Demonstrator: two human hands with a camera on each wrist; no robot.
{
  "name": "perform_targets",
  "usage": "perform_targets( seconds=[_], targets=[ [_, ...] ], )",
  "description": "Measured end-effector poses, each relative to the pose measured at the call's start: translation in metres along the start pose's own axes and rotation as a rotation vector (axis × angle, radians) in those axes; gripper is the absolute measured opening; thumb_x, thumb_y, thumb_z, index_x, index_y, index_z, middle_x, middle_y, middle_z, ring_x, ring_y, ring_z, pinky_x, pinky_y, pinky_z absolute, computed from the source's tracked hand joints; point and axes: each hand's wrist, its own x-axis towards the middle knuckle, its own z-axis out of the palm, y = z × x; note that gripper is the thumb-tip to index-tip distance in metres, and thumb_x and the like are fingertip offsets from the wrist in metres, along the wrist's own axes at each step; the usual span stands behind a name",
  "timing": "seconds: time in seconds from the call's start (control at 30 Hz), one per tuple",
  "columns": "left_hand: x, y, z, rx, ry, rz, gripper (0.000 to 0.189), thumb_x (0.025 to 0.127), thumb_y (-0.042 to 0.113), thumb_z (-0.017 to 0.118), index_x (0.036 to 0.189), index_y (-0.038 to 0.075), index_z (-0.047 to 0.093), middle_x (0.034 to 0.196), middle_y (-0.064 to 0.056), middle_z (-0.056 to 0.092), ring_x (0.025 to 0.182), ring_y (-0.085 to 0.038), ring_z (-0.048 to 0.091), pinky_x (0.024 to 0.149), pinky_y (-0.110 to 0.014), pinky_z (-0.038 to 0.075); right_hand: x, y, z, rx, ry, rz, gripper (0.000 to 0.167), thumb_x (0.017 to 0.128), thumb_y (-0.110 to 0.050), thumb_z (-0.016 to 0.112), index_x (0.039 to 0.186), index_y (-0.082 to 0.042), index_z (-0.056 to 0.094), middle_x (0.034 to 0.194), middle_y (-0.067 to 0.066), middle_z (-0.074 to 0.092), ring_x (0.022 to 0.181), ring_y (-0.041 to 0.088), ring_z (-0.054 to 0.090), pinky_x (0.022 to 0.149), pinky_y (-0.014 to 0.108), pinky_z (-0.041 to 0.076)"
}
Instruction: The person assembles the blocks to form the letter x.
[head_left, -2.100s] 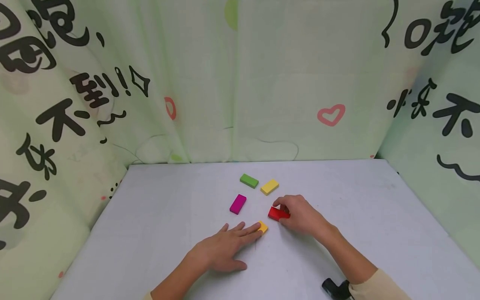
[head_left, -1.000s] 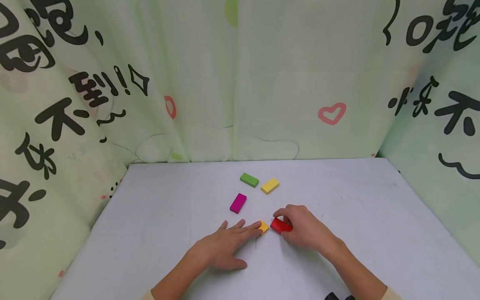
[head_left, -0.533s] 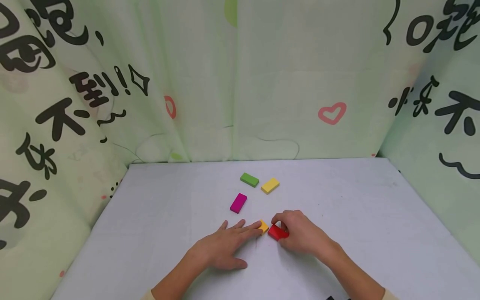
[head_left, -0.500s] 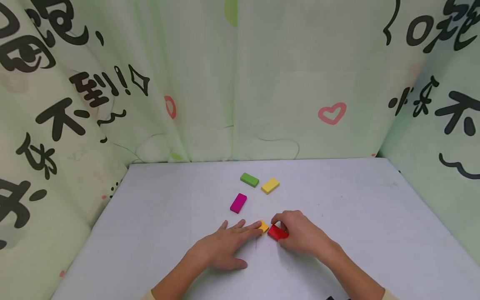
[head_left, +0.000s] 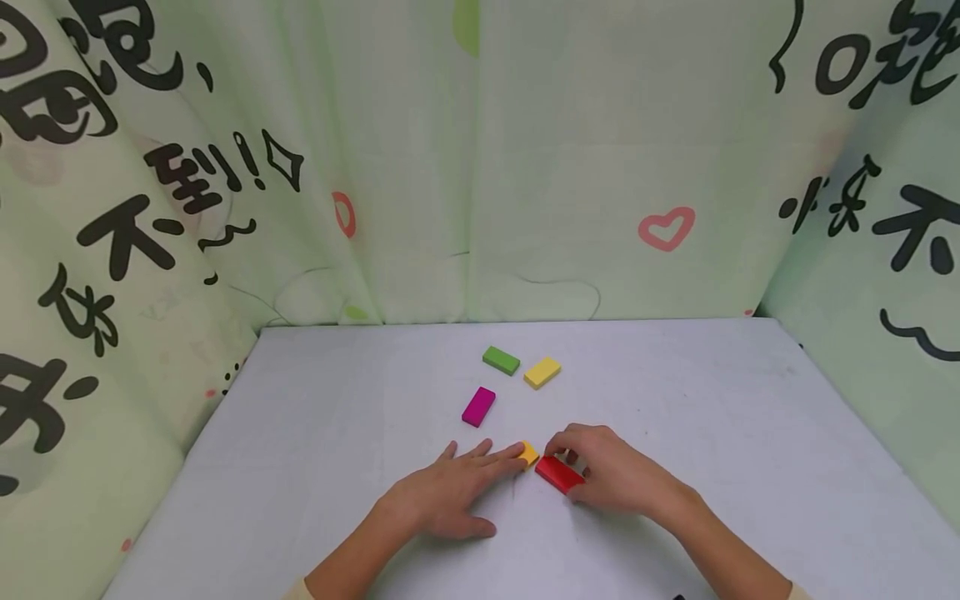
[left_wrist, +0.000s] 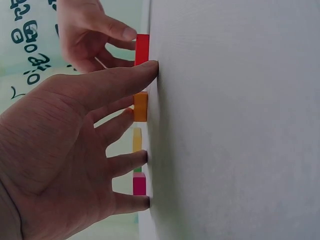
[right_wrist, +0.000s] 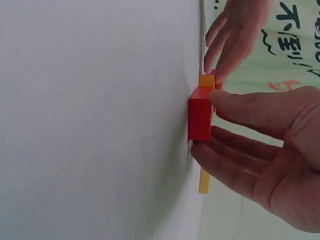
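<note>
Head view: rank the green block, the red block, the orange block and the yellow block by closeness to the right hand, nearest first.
From the right hand:
1. Red block: between its thumb and fingers.
2. Orange block: left of the red, partly covered by the left hand.
3. Yellow block: farther up the table.
4. Green block: left of the yellow.

Pale-green curtain point(head_left: 562, 167) — black-lettered, heart-printed, white tabletop point(head_left: 360, 392)
</note>
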Motion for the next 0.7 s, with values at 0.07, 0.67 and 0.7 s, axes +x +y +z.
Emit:
perform_targets(
  seconds=[0.07, 0.67, 0.7],
  targets=[
    [0.0005, 0.0001, -0.0002, -0.001, -0.002, -0.001, 0.086, 0.094, 0.035, 0.076, 0.165, 0.040, 0.026, 0.171, 0.026, 0.017, 0.161, -0.024, 0.024, 0.125, -0.065, 0.024, -0.0023, 0.0035, -0.0028, 0.021, -0.026, -0.042, 0.038, 0.083, 0.000, 0.081, 0.116, -0.017, 0.074, 0.110, -0.006, 0.068, 0.099, 0.015, 0.064, 0.080, 0.029, 0.060],
    [0.0004, 0.0019, -0.0016, 0.011, -0.013, -0.016, 0.087, 0.094, 0.037, 0.076, 0.165, 0.040, 0.025, 0.171, 0.026, 0.017, 0.161, -0.023, 0.025, 0.125, -0.065, 0.024, -0.0019, 0.0099, 0.0024, 0.031, -0.052, -0.166, 0.040, 0.086, 0.006, 0.077, 0.121, -0.014, 0.076, 0.126, 0.003, 0.070, 0.104, 0.017, 0.068, 0.080, 0.023, 0.061],
    [0.0005, 0.0017, -0.0015, 0.010, -0.013, -0.015, 0.087, 0.094, 0.037, 0.076, 0.165, 0.041, 0.025, 0.171, 0.026, 0.017, 0.161, -0.023, 0.024, 0.125, -0.065, 0.024, -0.0019, 0.0103, 0.0030, 0.033, -0.046, -0.170, 0.040, 0.086, 0.006, 0.077, 0.121, -0.013, 0.076, 0.126, 0.003, 0.070, 0.104, 0.017, 0.067, 0.080, 0.022, 0.060]
  ],
)
